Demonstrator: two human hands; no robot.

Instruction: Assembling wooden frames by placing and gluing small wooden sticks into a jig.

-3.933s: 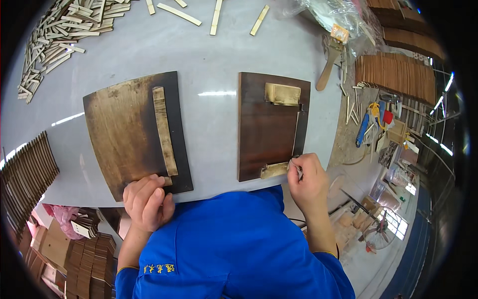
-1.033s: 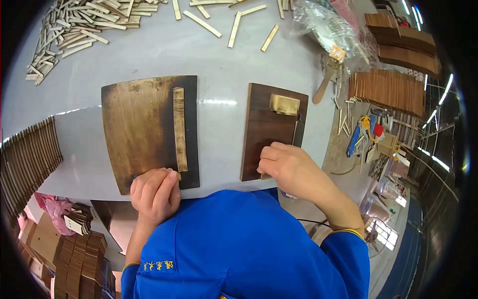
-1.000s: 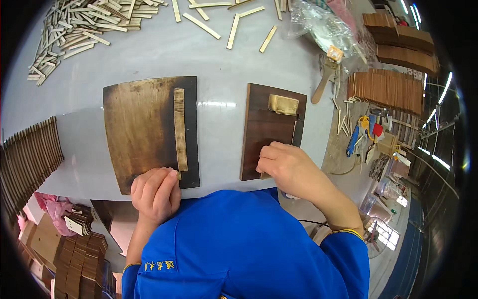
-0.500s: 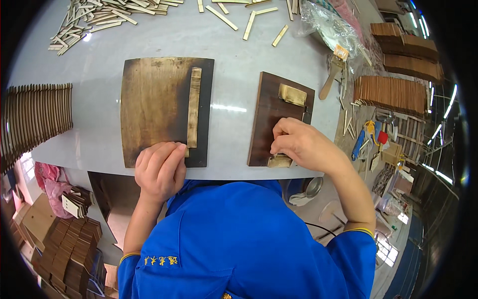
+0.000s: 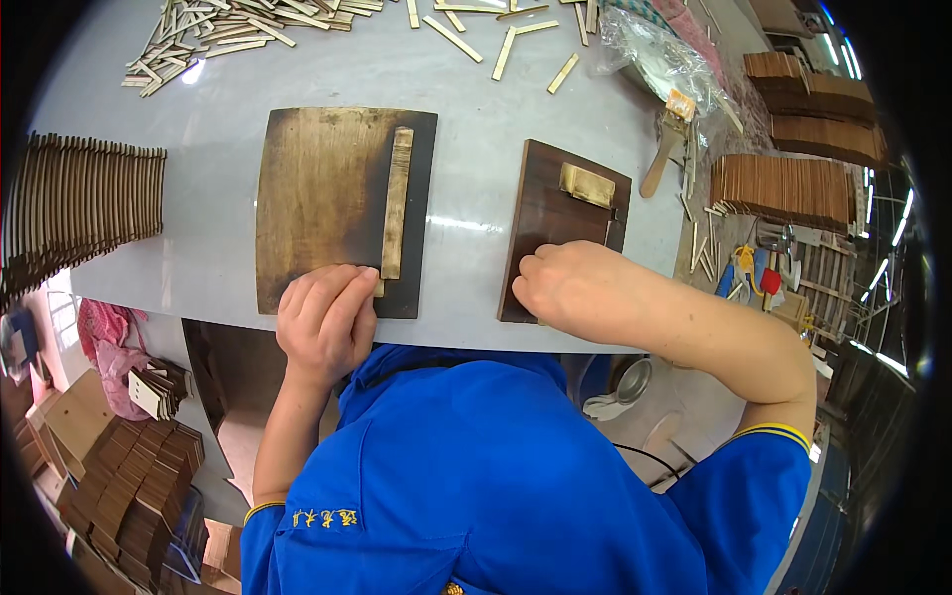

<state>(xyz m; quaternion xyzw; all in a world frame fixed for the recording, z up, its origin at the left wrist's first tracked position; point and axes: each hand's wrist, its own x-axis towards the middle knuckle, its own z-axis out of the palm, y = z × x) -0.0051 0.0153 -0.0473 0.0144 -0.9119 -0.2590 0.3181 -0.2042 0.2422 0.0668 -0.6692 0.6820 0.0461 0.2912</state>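
My left hand rests at the lower edge of a brown, dark-edged board, its fingers pressed together. Its fingertips are by the lower end of a long pale wooden strip lying upright on the board. A small pale wooden piece shows beside the fingertips; whether they grip it is hidden. Over a smaller dark reddish-brown board my right hand is closed, fingers curled down. What it holds, if anything, is hidden. A pale wooden block sits on that board's upper part.
Loose wooden sticks are heaped at the far left, with several more scattered at the back. A row of thin curved wooden pieces stands on the left. A flat brush and a clear plastic bag lie at the right.
My right hand has moved a little left over the dark board, its elbow swinging outward, and now covers the lower block. My left hand stays by the strip's lower end. The whole view has shifted slightly.
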